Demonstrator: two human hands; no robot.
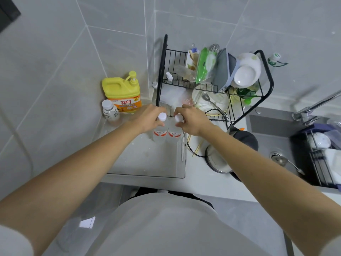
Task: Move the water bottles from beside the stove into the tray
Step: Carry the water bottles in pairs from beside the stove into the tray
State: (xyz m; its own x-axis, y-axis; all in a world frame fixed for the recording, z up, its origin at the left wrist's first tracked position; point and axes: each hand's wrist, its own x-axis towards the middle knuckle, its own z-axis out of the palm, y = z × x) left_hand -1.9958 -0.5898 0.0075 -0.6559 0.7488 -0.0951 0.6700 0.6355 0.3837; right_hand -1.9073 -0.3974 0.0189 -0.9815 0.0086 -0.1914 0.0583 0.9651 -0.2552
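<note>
Two clear water bottles with white caps and red labels stand upright side by side at the far end of a clear plastic tray (147, 163) on the counter. My left hand (149, 119) grips the neck of the left bottle (160, 133). My right hand (191, 120) grips the neck of the right bottle (174, 133). A third bottle (110, 112) with a white cap stands at the tray's far left corner; I cannot tell if it is inside the tray.
A yellow detergent jug (122, 93) stands in the wall corner. A black wire dish rack (212, 80) full of dishes sits behind the tray. An electric kettle (227, 148) with its cord lies right of the tray, then the sink (276, 141) and faucet (313, 106).
</note>
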